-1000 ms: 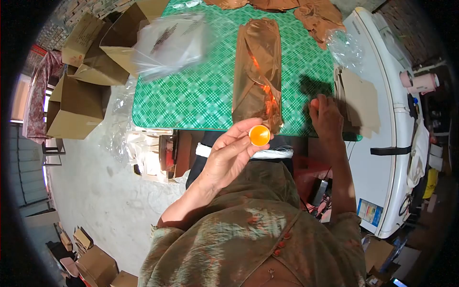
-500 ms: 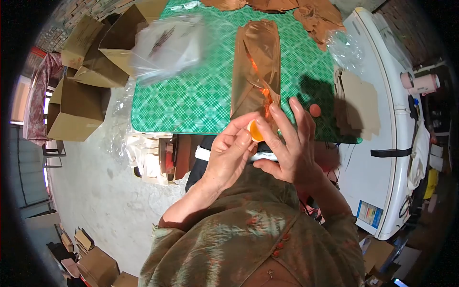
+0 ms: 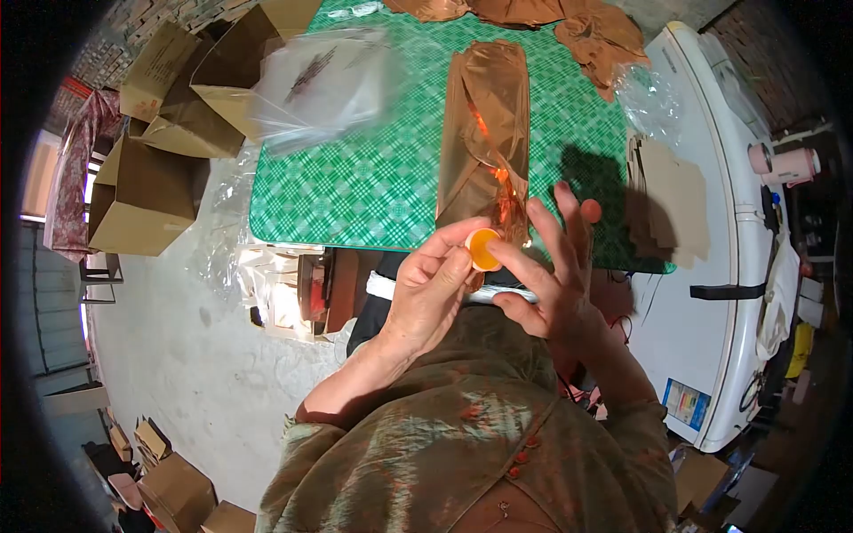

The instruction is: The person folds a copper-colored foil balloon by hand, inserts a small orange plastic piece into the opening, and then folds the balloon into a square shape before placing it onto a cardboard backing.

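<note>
Nearest is a patterned green-brown shirt (image 3: pixel 400 435). Just ahead of it, the left hand (image 3: pixel 422 293) pinches a small round cup (image 3: pixel 483 252) between thumb and fingers. The cup is short, with no clear long axis; its open mouth faces up and leans a little toward the right hand (image 3: pixel 558 289). The rim is pale, the inside smooth orange-yellow; the left fingers hide part of its outer wall. The right hand grips nothing: its fingers are spread, with one fingertip at the cup's mouth, and how deep it reaches is hard to tell.

Beyond both hands, a brown bundle (image 3: pixel 480 133) of glossy, creased film points away, its long axis running up the green checked tablecloth (image 3: pixel 346 200); a shiny orange ribbon (image 3: pixel 504 188) lies along it. A flat pink disc (image 3: pixel 591 210) sits just past the right hand's fingers, thin tan sheets (image 3: pixel 673 200) farther right. Forward of the left hand lie clear bags (image 3: pixel 324 84), their print blurred. Farthest ahead, crumpled brown film (image 3: pixel 604 40) is cut off by the frame.
</note>
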`<state>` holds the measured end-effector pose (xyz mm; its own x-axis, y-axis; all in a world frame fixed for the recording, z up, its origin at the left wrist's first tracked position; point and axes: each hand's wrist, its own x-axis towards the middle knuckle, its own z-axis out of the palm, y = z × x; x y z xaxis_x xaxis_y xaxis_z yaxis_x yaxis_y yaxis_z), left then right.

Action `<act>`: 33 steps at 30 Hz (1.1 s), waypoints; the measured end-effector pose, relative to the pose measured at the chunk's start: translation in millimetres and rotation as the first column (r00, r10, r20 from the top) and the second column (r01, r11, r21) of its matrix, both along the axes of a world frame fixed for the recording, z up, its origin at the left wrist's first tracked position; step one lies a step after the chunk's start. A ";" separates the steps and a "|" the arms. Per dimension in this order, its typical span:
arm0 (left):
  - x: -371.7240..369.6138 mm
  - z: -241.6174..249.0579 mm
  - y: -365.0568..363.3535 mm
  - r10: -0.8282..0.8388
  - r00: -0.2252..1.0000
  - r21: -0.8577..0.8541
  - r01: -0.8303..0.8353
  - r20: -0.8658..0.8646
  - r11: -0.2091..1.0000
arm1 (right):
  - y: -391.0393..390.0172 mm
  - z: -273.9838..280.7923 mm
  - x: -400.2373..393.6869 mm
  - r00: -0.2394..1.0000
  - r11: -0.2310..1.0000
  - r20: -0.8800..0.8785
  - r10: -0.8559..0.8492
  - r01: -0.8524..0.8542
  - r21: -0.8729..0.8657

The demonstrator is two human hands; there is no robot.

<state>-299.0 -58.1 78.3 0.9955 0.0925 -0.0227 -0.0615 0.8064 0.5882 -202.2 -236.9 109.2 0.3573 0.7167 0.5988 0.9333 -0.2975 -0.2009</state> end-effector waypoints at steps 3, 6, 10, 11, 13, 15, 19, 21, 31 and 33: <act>4.0 7.1 -2.1 0.025 0.999 -0.018 -0.026 -0.026 1.000 | 5.0 0.2 -5.8 0.999 0.999 -0.027 -0.019 0.018 -0.041; 6.1 1.1 1.9 -0.003 1.000 -0.018 0.002 -0.028 1.000 | 9.3 -1.7 -12.0 0.992 0.999 -0.119 0.035 -0.035 0.001; 8.2 -3.0 10.6 0.081 0.997 0.201 -0.076 -0.020 0.977 | 8.2 -8.5 -5.5 0.878 0.955 -0.431 0.208 -0.087 0.285; 12.5 -6.4 17.8 0.118 0.993 0.339 -0.119 0.024 0.933 | 7.3 -12.2 -5.8 0.773 0.927 -0.576 0.265 -0.039 0.373; 23.7 -19.6 35.0 0.210 0.973 0.569 -0.225 0.093 0.791 | 7.3 -14.9 -7.0 0.466 0.859 -0.779 0.420 0.072 0.506; 30.7 -39.0 51.2 0.313 0.939 0.746 -0.312 0.146 0.589 | 9.3 -12.7 -5.9 0.083 0.761 -0.801 0.593 0.270 0.591; 38.9 -48.0 79.4 0.347 0.883 0.932 -0.357 0.316 0.058 | 19.4 17.3 -7.4 -0.411 0.745 -0.625 0.663 0.439 0.502; 39.8 -49.7 87.0 0.354 0.880 0.945 -0.325 0.316 -0.036 | 22.9 18.0 -10.2 -0.484 0.730 -0.547 0.683 0.433 0.529; 41.2 -68.7 90.0 0.483 0.818 0.909 -0.404 0.310 0.100 | 22.5 111.3 -63.0 -0.271 0.289 -0.280 0.921 -0.009 0.957; 43.6 -74.6 88.7 0.514 0.799 0.889 -0.436 0.312 0.138 | 26.9 114.4 -67.4 -0.300 0.250 -0.244 0.922 -0.018 0.968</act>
